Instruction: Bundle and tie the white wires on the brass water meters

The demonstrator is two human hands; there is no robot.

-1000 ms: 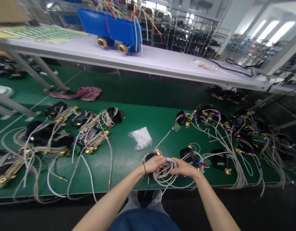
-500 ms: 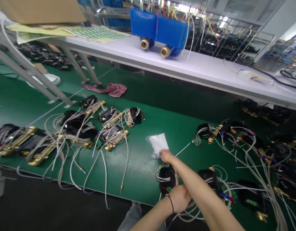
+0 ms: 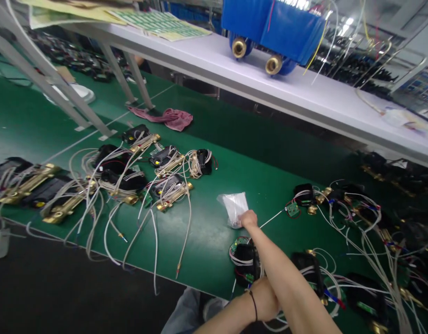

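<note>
My right hand (image 3: 249, 218) reaches forward across the green bench and closes on the edge of a small clear plastic bag (image 3: 234, 207). My left hand (image 3: 264, 299) stays low near the front edge, mostly hidden under my right forearm, resting against a black module wound with white cable (image 3: 243, 261). Its fingers do not show. A thin white wire runs from near the bag to a small green circuit board (image 3: 292, 209).
Several black and brass assemblies with white cables (image 3: 130, 178) lie at the left, more at the right (image 3: 367, 222). A pink rag (image 3: 172, 118) lies further back. A white shelf (image 3: 304, 99) above carries blue housings with brass fittings (image 3: 273, 28).
My right hand left the cable bundle, reached forward and took hold of the plastic bag. My view swung left and down. The left hand stayed at the cable-wound module.
</note>
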